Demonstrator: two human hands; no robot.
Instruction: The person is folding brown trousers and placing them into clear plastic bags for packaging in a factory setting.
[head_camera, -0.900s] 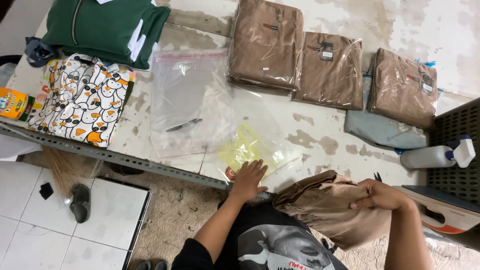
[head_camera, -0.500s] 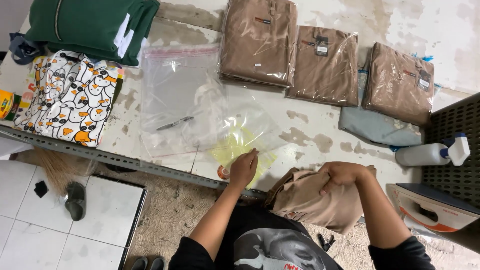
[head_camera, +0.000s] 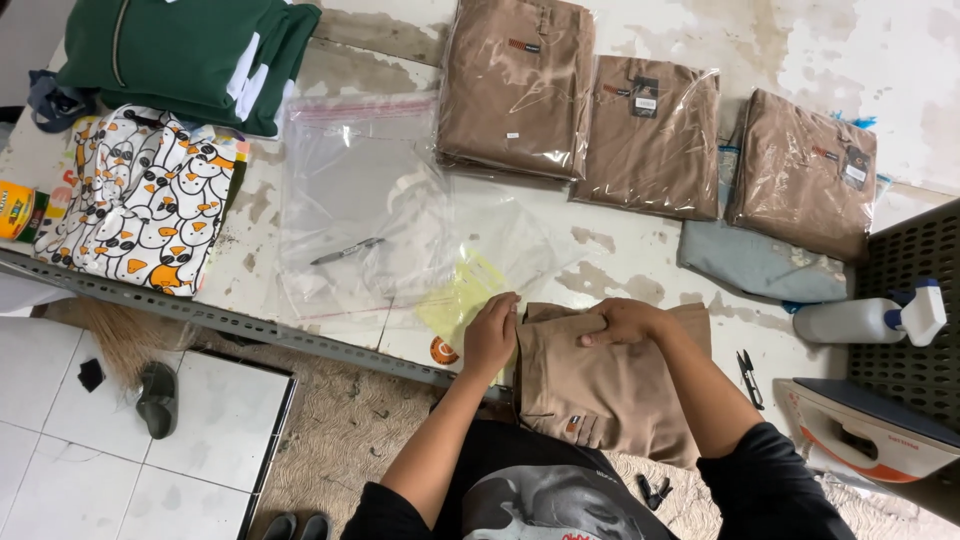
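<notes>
Garment (head_camera: 610, 385), tan, folded, lies at the near table edge (head_camera: 700, 30) beside a clear bag (head_camera: 400, 215); left hand (head_camera: 490, 335) flat on its left edge, right hand (head_camera: 622, 322) pressing the top fold, neither clamped. Looks soft, light and floppy, so best taken under the folded edges with both palms or the fold slumps.

Worn table (head_camera: 780, 40) w/ bagged garments (head_camera: 650, 135), clear bags (head_camera: 350, 190).
</notes>
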